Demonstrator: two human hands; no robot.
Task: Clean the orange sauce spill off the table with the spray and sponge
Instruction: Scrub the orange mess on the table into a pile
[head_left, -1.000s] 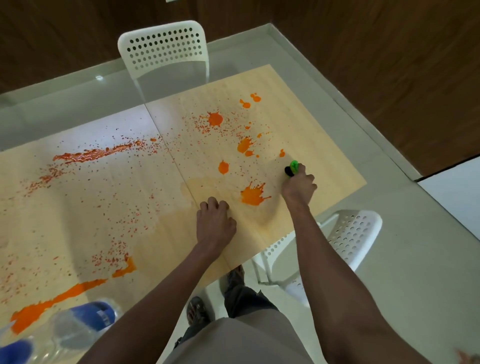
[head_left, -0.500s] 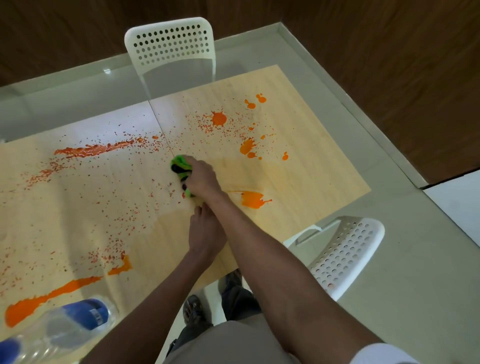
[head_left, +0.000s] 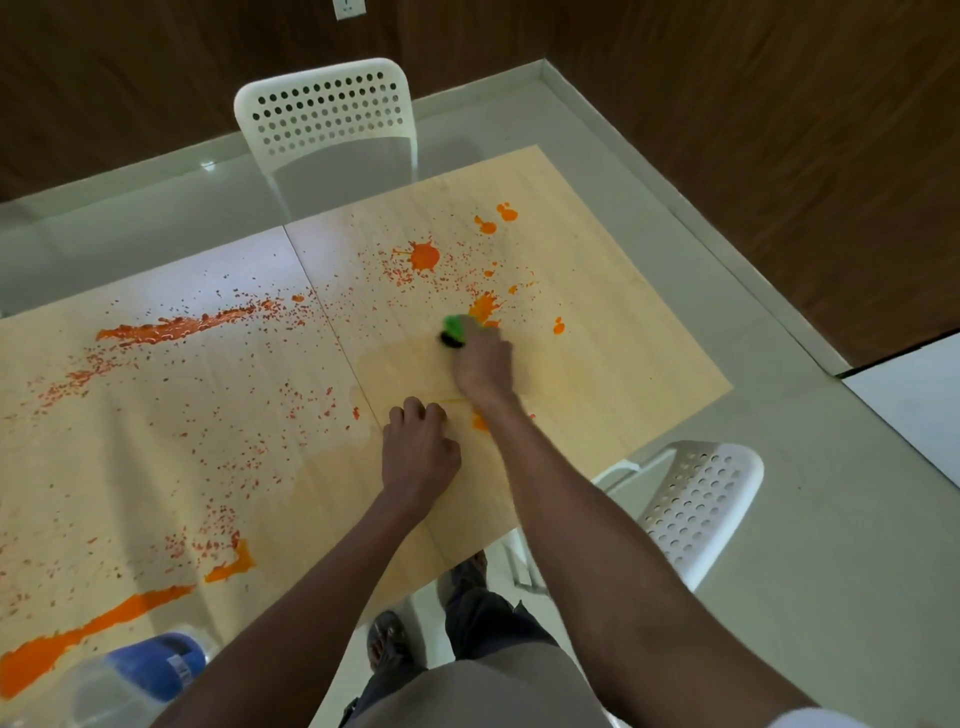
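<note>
Orange sauce is splashed over the light wooden table (head_left: 623, 332): a blot (head_left: 424, 255) at the far middle, a long streak (head_left: 176, 328) at the left, another streak (head_left: 78, 636) by the near-left edge. My right hand (head_left: 483, 364) grips a green and black sponge (head_left: 454, 330) pressed on the table beside an orange splat (head_left: 485, 307). My left hand (head_left: 418, 457) rests curled on the table, holding nothing. A smeared remnant (head_left: 480, 422) lies beside my right wrist. A clear spray bottle with a blue label (head_left: 150, 662) lies at the near-left corner.
A white perforated chair (head_left: 327, 114) stands at the table's far side. Another white chair (head_left: 696, 504) stands at the near right, beside my legs. The tabletop has a seam (head_left: 332, 322) down its middle. Pale floor and a dark wooden wall surround the table.
My right hand swept the sponge from the right side leftward across the table, then back right and farther away. The big splat near my left hand got smeared down. The left hand stayed.
</note>
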